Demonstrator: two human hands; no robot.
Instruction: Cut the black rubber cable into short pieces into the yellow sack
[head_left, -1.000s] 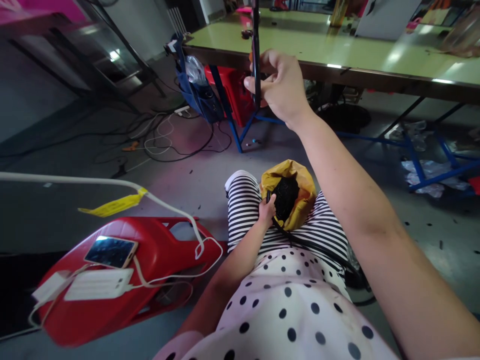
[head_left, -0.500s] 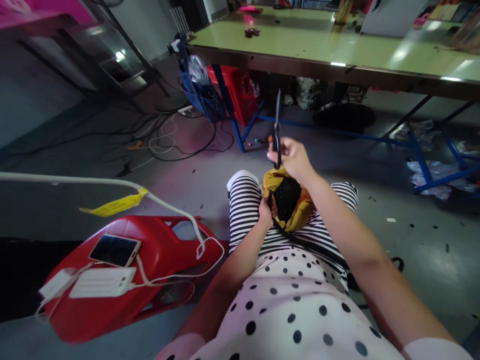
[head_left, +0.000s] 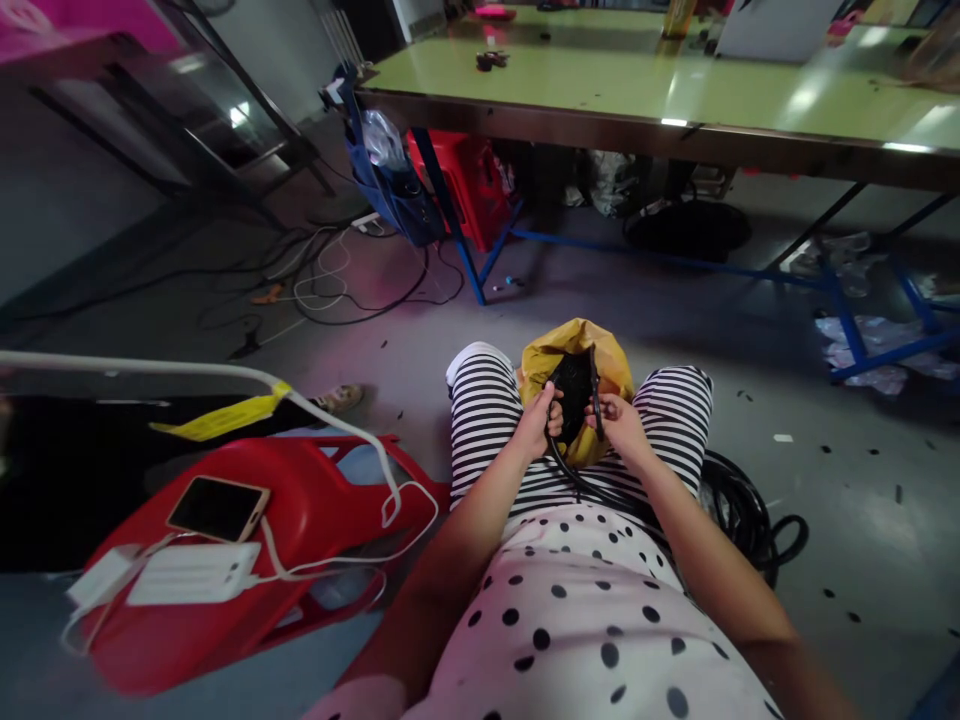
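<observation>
A yellow cloth bag [head_left: 615,360] sits open between my knees, with a dark mass of black pieces [head_left: 574,385] inside it. My left hand [head_left: 536,420] is closed around a black cord [head_left: 592,488] at the bag's left rim. That cord runs over my lap to a black coil [head_left: 739,510] on my right. At the bag's right side, my right hand [head_left: 619,422] grips black-handled scissors [head_left: 597,385], which point away from me over the opening. The blades look dark against the bag, and their tips are hard to make out.
On my left a red plastic stool [head_left: 300,480] carries a phone [head_left: 217,507] and a white power bank [head_left: 193,573] with cables. Another person's shoe [head_left: 341,398] shows behind it. Ahead stands a green-topped table [head_left: 600,70] with blue legs. Cables [head_left: 322,270] lie on the floor.
My right hand has come down from above the bag to its right side, bringing the scissors lower. The bag's mouth is more upright. A shoe and the black coil have come into fuller view.
</observation>
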